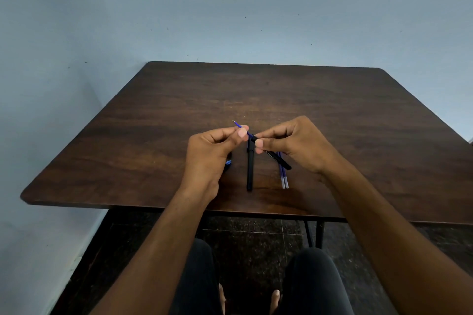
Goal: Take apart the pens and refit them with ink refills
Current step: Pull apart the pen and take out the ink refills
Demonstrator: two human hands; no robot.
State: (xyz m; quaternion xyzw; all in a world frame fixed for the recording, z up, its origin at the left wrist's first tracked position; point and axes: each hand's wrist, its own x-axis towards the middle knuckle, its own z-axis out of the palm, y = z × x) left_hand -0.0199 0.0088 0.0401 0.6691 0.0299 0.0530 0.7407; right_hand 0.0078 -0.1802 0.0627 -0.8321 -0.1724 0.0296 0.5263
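My right hand (291, 143) grips a black pen barrel (277, 158), held above the table and slanting down to the right. My left hand (215, 153) pinches a blue ink refill (239, 126) whose fine tip points up and left; its rear end runs into the barrel's open end. A second black pen (250, 169) lies on the table between my hands, pointing towards me. Two blue refills (283, 176) lie under my right hand. A small blue part (228, 162) peeks out beside my left palm.
The dark wooden table (256, 100) stands against a pale blue wall, its near edge just above my knees. My legs and bare feet show below on a dark tiled floor.
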